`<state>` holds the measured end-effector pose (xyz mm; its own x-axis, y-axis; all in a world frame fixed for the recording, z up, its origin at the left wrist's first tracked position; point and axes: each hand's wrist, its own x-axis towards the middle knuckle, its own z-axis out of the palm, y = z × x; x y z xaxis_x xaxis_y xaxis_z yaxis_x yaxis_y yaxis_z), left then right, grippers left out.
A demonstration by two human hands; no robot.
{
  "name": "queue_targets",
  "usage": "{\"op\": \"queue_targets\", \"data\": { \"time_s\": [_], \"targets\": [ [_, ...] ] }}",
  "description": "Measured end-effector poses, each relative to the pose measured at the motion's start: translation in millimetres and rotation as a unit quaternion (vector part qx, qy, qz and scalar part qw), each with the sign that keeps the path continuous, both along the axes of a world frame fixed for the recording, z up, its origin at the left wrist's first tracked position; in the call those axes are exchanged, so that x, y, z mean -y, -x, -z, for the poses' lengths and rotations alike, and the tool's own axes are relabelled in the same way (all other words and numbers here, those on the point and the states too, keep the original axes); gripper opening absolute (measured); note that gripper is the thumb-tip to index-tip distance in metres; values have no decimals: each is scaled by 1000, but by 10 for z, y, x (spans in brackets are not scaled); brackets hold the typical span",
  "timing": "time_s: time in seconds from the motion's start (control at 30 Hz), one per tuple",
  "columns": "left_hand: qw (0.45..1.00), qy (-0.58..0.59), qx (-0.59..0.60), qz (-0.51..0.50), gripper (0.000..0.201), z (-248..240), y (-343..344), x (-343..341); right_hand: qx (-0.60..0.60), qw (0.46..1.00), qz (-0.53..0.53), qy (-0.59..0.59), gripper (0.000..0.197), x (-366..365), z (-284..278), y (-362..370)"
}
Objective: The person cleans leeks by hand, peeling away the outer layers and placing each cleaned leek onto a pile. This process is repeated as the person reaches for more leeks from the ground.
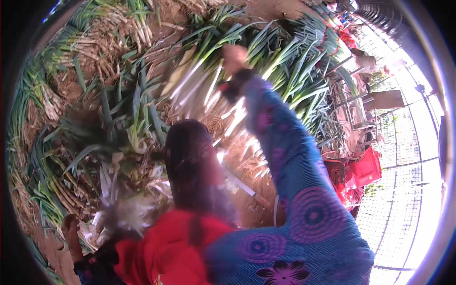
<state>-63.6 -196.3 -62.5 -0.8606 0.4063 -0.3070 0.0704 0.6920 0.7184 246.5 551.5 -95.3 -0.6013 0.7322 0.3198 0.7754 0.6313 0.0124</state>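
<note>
1. Several heaps of unsorted long onions [54,192] run along the left rim, with brownish stalks and tangled leaves; these look like the part not yet dealt with.
2. The left hand [72,235] is low at the left, beside that heap, its fingers bent and apart, with nothing seen between them.
3. Loose leafy scraps [107,183] litter the soil to its right, partly blurred; they suggest that some stripping is done.
4. The dark-clad leg [187,147] stands between the scraps and the pale stalks.
5. A row of pale-stemmed onions [187,92], the stalks in hand, lies on the ground at upper centre, white and fairly clean; I judge these stripped but not yet tied.
6. The right hand [235,58] is over their green leaves; blur hides its fingers, so I cannot tell whether they are clamped on any.
7. Farther right, a leafy bundle [316,35] shows what look like red ties, so some bundling seems finished.
</note>
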Motion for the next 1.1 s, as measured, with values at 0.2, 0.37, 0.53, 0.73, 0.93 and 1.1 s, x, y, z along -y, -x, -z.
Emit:
{"op": "queue_targets", "data": {
  "time_s": [0.2, 0.37, 0.53, 0.73, 0.93, 1.1],
  "targets": [
    [988, -48, -109, 101, 47, -432, -358, -565, -151, 807, -567, 64, 62, 1331, -547, 1675],
    [973, 101, -186, -87, 28, -443, -98, -763, -211, 567, -211, 768, 38, 1895, -347, 2313],
    [937, -62, -275, -206, 15, -387, -32, -264, -159, 499, -173, 834, 25, 3365, 391, 3019],
    [908, -259, -240, -227, 22, -731, 111, -303, -72, 409, -109, 903, 20, 4719, 1354, 3620],
    [868, -357, -131, -319, 22, -1020, -17, -274, -123, 365, -113, 916, 36, 5734, 2226, 4040],
    [868, -360, -140, -313, 19, -1041, -23, -176, -24, 527, -90, 845, 39, 6204, 2826, 4364]
  ]
}}
